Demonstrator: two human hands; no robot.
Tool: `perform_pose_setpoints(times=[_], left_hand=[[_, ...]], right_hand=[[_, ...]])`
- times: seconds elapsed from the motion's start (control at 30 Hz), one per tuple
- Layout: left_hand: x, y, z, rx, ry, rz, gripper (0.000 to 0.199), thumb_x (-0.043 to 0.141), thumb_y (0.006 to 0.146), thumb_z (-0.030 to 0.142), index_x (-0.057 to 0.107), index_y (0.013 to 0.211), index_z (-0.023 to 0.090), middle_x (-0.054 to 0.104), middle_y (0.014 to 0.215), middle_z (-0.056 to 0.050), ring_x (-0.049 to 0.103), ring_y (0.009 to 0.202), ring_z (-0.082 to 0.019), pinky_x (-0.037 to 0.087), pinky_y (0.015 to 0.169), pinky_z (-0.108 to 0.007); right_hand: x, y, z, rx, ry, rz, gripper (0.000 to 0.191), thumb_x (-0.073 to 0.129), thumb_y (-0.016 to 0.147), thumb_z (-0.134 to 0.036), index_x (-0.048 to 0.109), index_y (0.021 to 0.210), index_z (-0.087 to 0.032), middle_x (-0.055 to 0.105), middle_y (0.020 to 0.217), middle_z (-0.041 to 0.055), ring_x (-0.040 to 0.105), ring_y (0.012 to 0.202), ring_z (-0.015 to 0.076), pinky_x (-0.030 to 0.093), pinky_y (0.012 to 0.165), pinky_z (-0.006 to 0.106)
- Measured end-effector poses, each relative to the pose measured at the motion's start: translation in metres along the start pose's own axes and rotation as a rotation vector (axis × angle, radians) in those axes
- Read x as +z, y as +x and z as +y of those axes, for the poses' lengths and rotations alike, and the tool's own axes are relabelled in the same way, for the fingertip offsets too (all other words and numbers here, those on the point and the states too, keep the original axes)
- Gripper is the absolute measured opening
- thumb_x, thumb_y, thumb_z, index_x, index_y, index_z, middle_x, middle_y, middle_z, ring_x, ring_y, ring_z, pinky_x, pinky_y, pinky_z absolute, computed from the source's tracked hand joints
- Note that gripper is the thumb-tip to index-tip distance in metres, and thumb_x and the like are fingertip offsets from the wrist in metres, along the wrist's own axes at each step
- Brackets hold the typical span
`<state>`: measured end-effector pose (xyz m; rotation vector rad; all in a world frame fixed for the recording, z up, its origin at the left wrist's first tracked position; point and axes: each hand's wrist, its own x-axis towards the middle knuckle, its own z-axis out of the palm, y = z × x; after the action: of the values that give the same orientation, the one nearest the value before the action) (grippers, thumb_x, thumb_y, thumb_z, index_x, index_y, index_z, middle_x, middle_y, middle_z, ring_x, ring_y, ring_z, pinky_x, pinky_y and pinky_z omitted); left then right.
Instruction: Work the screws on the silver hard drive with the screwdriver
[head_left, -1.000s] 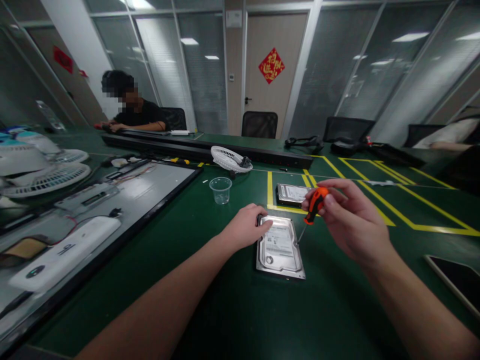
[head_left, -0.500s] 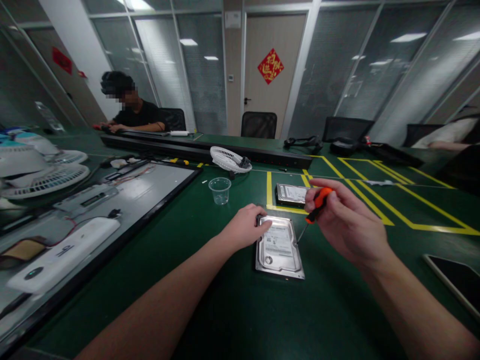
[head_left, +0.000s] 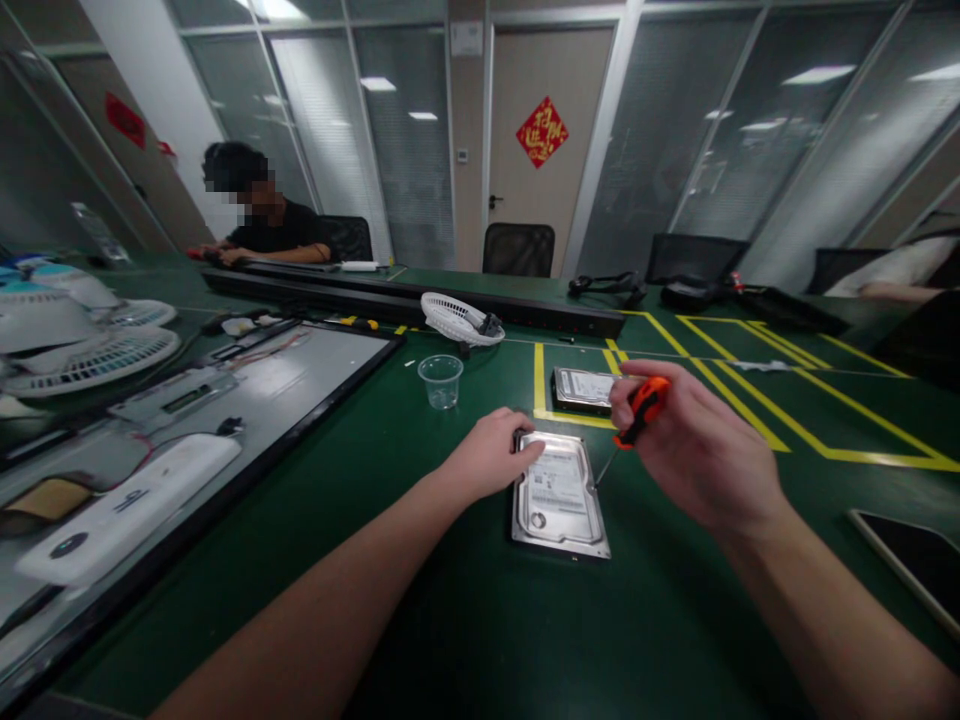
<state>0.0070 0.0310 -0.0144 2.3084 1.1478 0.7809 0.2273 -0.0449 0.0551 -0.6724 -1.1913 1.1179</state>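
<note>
A silver hard drive (head_left: 559,500) lies flat on the green table in front of me. My left hand (head_left: 495,452) grips its upper left corner, with the thumb on the top face. In my right hand (head_left: 694,440) is an orange and black screwdriver (head_left: 643,410), slanting down so that its tip meets the drive's right edge. A second hard drive (head_left: 581,388) lies behind, partly covered by my right fingers. To the left of it stands a clear plastic cup (head_left: 441,383).
A flat panel (head_left: 300,385) with a white device (head_left: 135,505) on it fills the left side. A white fan part (head_left: 459,320) sits behind the cup. A phone (head_left: 911,565) lies at right. A person (head_left: 274,225) sits across the table.
The screwdriver's handle has turned and tilted slightly in my right hand, whose fingers have shifted a little. My left hand and the drive have stayed in place.
</note>
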Motion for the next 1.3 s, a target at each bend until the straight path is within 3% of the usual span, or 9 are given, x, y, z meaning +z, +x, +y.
perform_pose_setpoints(times=[0.13, 0.23, 0.33, 0.57, 0.8, 1.0, 1.2, 1.3], left_hand=[[-0.0006, -0.0002, 0.0002, 0.001, -0.002, 0.000, 0.030, 0.065, 0.094, 0.039, 0.075, 0.109, 0.015, 0.067, 0.101, -0.008, 0.064, 0.086, -0.021, 0.052, 0.081, -0.035], [-0.0019, -0.0003, 0.0015, -0.007, -0.003, -0.010, 0.030, 0.064, 0.094, 0.039, 0.075, 0.110, 0.016, 0.067, 0.102, -0.008, 0.064, 0.087, -0.021, 0.052, 0.081, -0.035], [-0.0024, -0.0001, 0.0023, -0.003, -0.004, -0.009, 0.030, 0.064, 0.095, 0.039, 0.075, 0.110, 0.016, 0.067, 0.102, -0.008, 0.064, 0.087, -0.021, 0.052, 0.081, -0.035], [-0.0026, -0.0005, 0.0028, -0.018, 0.003, -0.011, 0.029, 0.065, 0.094, 0.038, 0.074, 0.110, 0.016, 0.067, 0.100, -0.008, 0.064, 0.087, -0.021, 0.053, 0.082, -0.036], [-0.0032, -0.0008, 0.0036, -0.008, 0.010, -0.007, 0.028, 0.065, 0.094, 0.038, 0.075, 0.109, 0.016, 0.067, 0.101, -0.008, 0.065, 0.089, -0.022, 0.053, 0.084, -0.036], [-0.0026, -0.0004, 0.0034, -0.020, 0.010, -0.010, 0.028, 0.065, 0.094, 0.038, 0.075, 0.109, 0.016, 0.067, 0.100, -0.008, 0.065, 0.089, -0.022, 0.053, 0.082, -0.035], [-0.0021, -0.0004, 0.0020, -0.016, 0.008, -0.011, 0.029, 0.064, 0.094, 0.039, 0.075, 0.110, 0.017, 0.067, 0.102, -0.008, 0.065, 0.090, -0.022, 0.053, 0.082, -0.036], [-0.0022, -0.0005, 0.0023, -0.015, 0.001, -0.011, 0.029, 0.064, 0.095, 0.039, 0.075, 0.110, 0.017, 0.067, 0.102, -0.009, 0.065, 0.089, -0.022, 0.053, 0.082, -0.036]], right_hand=[[0.0006, 0.0005, -0.0015, 0.007, -0.043, 0.015, 0.030, 0.049, 0.102, -0.031, 0.077, 0.110, -0.024, 0.066, 0.098, 0.0068, 0.060, 0.083, 0.0184, 0.055, 0.077, 0.033], [0.0008, 0.0006, -0.0005, -0.009, -0.093, 0.018, 0.016, 0.057, 0.099, -0.029, 0.073, 0.101, -0.027, 0.068, 0.104, 0.0056, 0.062, 0.087, 0.0191, 0.056, 0.077, 0.033], [0.0002, 0.0003, 0.0018, -0.018, -0.077, 0.001, 0.006, 0.064, 0.097, -0.028, 0.069, 0.101, -0.030, 0.067, 0.097, 0.0019, 0.059, 0.079, 0.0164, 0.055, 0.072, 0.030], [0.0003, 0.0008, 0.0004, 0.010, -0.080, 0.000, 0.031, 0.048, 0.103, -0.038, 0.076, 0.107, -0.026, 0.065, 0.091, 0.0066, 0.061, 0.081, 0.0206, 0.056, 0.072, 0.036], [0.0021, -0.0008, 0.0010, 0.030, -0.050, -0.001, 0.007, 0.064, 0.096, -0.030, 0.069, 0.102, -0.030, 0.065, 0.094, 0.0023, 0.058, 0.077, 0.0171, 0.053, 0.069, 0.031], [0.0008, 0.0006, 0.0020, 0.025, -0.114, -0.002, 0.030, 0.049, 0.101, -0.041, 0.074, 0.108, -0.026, 0.061, 0.091, 0.0073, 0.059, 0.079, 0.0217, 0.055, 0.069, 0.036], [-0.0001, -0.0003, 0.0012, 0.014, -0.134, -0.028, 0.008, 0.063, 0.096, -0.036, 0.065, 0.102, -0.030, 0.064, 0.096, 0.0037, 0.061, 0.083, 0.0200, 0.055, 0.074, 0.035], [-0.0004, -0.0010, 0.0029, 0.029, -0.077, -0.041, 0.011, 0.068, 0.094, -0.034, 0.064, 0.104, -0.031, 0.063, 0.093, 0.0014, 0.058, 0.077, 0.0177, 0.053, 0.068, 0.031]])
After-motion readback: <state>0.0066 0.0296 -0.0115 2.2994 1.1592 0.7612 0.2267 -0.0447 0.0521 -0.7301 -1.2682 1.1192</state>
